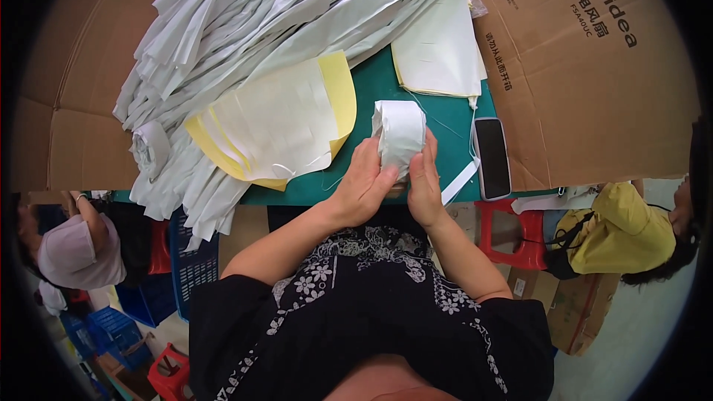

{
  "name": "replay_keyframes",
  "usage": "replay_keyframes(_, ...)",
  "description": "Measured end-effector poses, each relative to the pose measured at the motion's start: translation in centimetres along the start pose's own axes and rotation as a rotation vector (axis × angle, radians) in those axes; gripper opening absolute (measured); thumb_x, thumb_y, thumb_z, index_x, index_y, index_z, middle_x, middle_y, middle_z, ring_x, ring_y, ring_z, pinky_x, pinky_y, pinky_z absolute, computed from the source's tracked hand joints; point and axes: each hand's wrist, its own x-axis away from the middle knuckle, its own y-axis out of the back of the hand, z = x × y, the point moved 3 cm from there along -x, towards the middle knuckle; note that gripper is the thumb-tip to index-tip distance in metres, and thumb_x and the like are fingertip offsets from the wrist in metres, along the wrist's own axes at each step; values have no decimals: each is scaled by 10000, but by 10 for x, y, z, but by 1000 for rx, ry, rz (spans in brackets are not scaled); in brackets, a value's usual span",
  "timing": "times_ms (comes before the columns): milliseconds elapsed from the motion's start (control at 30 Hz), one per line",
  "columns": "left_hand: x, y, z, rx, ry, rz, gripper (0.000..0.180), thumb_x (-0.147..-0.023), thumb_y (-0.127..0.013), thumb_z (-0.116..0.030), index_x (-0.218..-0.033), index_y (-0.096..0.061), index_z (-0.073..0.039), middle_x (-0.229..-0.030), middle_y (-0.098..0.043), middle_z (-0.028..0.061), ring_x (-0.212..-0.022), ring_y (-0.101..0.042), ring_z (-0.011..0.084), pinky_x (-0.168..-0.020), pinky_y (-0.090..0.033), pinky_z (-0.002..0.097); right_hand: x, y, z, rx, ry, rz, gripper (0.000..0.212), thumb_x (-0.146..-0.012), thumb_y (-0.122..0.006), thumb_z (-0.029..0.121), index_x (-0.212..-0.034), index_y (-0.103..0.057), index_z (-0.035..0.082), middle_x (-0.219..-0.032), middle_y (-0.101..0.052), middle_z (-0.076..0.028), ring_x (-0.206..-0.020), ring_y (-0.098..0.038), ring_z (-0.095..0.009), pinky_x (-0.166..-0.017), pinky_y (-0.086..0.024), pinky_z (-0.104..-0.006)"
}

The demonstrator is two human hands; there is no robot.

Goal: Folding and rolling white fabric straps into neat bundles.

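A white roll [401, 130] sits just right of the frame's centre, over the near edge of the green surface [371, 78]; its long axis runs roughly up and down the picture — the far end points to the upper edge, the near end goes down between the palms. The left hand [366, 178] has its fingers closed along the roll's left side; the right hand [423, 189] has its fingers bent against the right side — both have hold of it, with only the roll's thickness between them. White strips [245, 44] heap across the upper left; a yellow-edged sheet [286, 119] lies left of the roll; a phone [492, 156] lies to its right.
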Motion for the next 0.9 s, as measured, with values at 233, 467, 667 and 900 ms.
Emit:
replay_keyframes(233,2,-2,15,-56,56,4,428,-785,-444,-84,-1197,-371,7,-1082,-462,199,-1012,-412,381,-905,-323,442,5,-12,-31,-342,-289,-72,520,-976,-330,348,-1320,-320,-42,-1325,-291,-172,-1240,-313,-256,-1033,-256,-330)
replay_keyframes(467,8,2,22,91,31,20,522,-850,-394,-227,-1290,-294,35,-1120,-422,219,-1051,-401,369,-957,-303,415,9,-8,-18,175,-37,-10,450,-960,-392,329,-1238,-388,-25,-1216,-393,-180,-1134,-406,-302,-967,-323,-364)
replay_keyframes(667,6,-7,3,-94,5,-175,807,-894,-335,-573,-1370,-176,59,-1158,-367,211,-1071,-385,334,-965,-281,410,31,-29,-14,76,38,-47,384,-951,-416,236,-1237,-384,-17,-1175,-422,-184,-1085,-441,-297,-933,-347,-364)
replay_keyframes(900,18,21,-16,-702,-194,-21,815,-832,-442,-589,-1309,-321,61,-1192,-373,203,-1112,-366,351,-962,-279,441,15,-9,-8,111,-34,-44,353,-952,-415,266,-1173,-438,-9,-1032,-534,-133,-893,-533,-199,-771,-428,-304)
